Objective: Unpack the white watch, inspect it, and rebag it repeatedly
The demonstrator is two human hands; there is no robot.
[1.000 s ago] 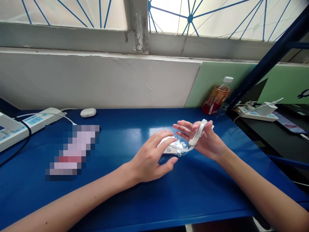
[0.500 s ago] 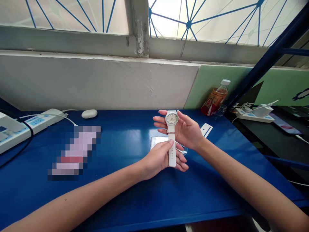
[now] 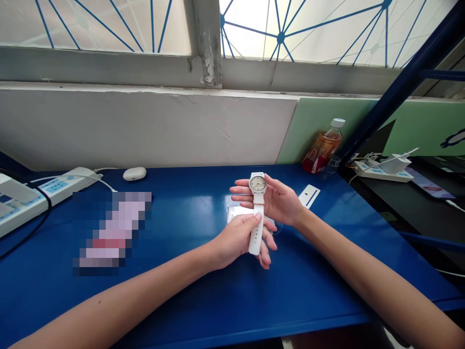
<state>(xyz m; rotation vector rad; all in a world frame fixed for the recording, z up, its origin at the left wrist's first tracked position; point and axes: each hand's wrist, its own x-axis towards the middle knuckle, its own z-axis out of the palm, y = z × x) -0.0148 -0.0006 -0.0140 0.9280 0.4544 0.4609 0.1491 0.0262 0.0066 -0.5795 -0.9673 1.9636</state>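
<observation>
A white wristwatch (image 3: 258, 184) with a round, pale dial hangs over the desk, dial up, its perforated strap reaching toward me. My left hand (image 3: 240, 235) pinches that strap between thumb and fingers, the other fingers loosely spread beneath. Palm up behind the watch case is my right hand (image 3: 278, 198), its fingers stretched out to the left and thumb raised beside the case. Whether the case rests on those fingers I cannot tell. Under the hands lies a clear plastic wrapper (image 3: 232, 212), partly hidden.
On the blue desk (image 3: 181, 203) lie a blurred-out phone (image 3: 112, 230), a white earbud case (image 3: 134, 173) and a power strip (image 3: 54, 186) with cables. A white slotted card (image 3: 309, 196) sits right of my hands. A drink bottle (image 3: 323, 148) stands near the blue bed frame (image 3: 399, 72).
The watch has dropped slightly, and its strap end has swung a little to the left. My left hand's lower fingers have shifted down and left. My right hand has hardly moved.
</observation>
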